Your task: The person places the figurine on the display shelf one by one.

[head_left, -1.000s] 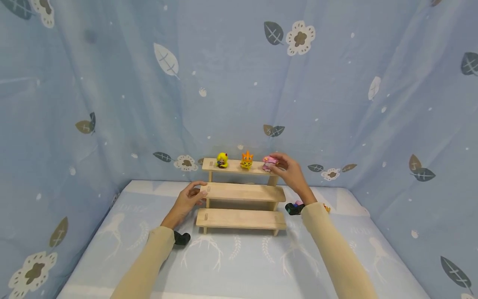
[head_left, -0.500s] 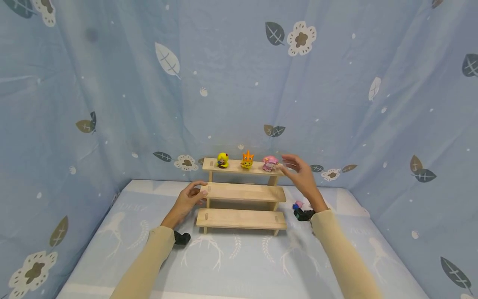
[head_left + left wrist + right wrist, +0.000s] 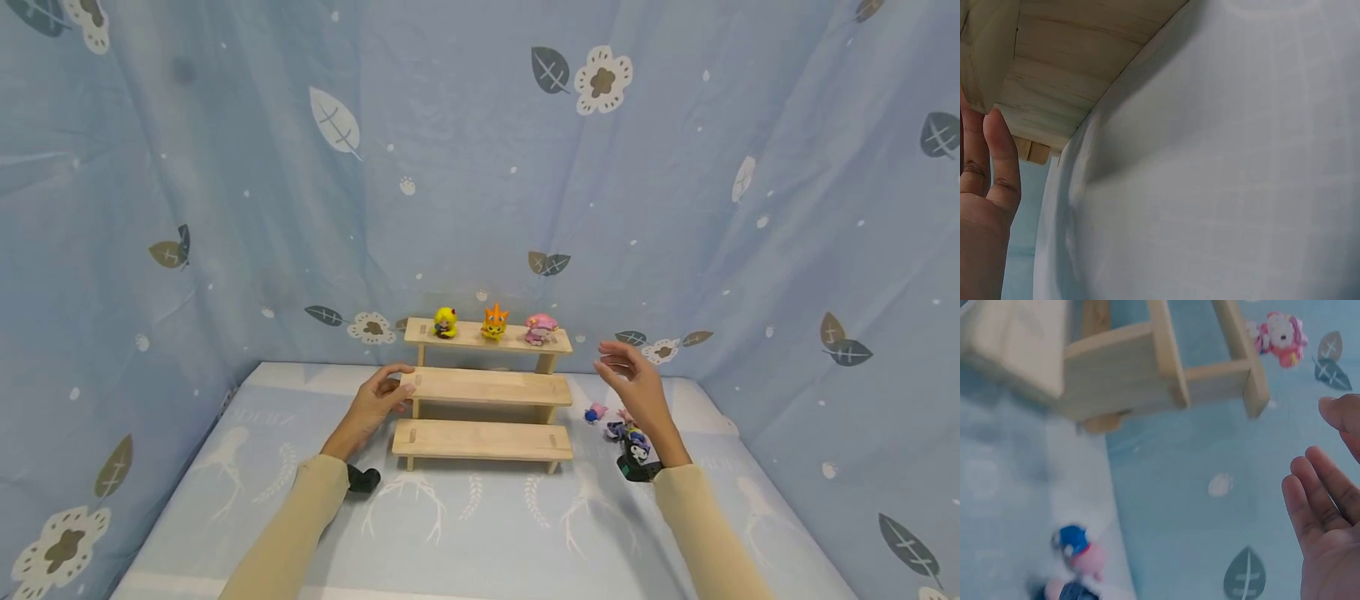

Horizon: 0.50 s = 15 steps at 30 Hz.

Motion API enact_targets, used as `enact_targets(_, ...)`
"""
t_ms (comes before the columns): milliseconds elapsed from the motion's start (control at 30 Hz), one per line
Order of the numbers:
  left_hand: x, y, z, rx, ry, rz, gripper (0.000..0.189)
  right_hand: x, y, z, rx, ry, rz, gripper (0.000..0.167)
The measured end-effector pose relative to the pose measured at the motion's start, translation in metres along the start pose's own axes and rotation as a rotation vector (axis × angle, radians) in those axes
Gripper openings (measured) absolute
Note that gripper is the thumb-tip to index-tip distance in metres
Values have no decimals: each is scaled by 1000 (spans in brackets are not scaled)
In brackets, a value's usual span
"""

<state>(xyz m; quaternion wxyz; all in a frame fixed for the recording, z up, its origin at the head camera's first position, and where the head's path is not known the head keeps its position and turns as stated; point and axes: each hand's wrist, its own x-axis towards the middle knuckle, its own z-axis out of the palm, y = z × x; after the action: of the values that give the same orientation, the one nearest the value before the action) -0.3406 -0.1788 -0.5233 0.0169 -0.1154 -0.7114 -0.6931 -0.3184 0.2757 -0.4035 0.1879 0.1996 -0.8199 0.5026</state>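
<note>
A three-tier wooden display stand [image 3: 483,439] stands on the cloth-covered surface. My left hand [image 3: 372,410] holds the left end of its middle board. In the left wrist view, the fingers [image 3: 1005,153] touch that board's edge. Along the top board are a yellow-haired figurine [image 3: 445,323], an orange spiky-headed figurine [image 3: 494,323] and a pink-hooded figurine [image 3: 541,329]. My right hand [image 3: 637,385] hangs in the air right of the stand with nothing in it. In the right wrist view, its fingers and thumb are apart.
Several small figurines lie right of the stand, among them a pink-and-blue one [image 3: 595,413] and one with a black-and-white head [image 3: 639,451], partly behind my right wrist. A patterned blue curtain [image 3: 480,167] hangs behind the surface [image 3: 480,533].
My right hand has let go of the pink-hooded figurine and moved right and down, uncovering more loose figurines. The left hand has stayed on the stand.
</note>
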Motion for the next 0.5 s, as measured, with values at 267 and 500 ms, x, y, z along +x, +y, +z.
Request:
enact_targets(267,-1,1,-2,-3,1,0,50,-22,53,-16,-117,45,75,42)
enact_targets(500,1,-2,0,-7,0,2,50,-43,85,-31,-186,63,166,44)
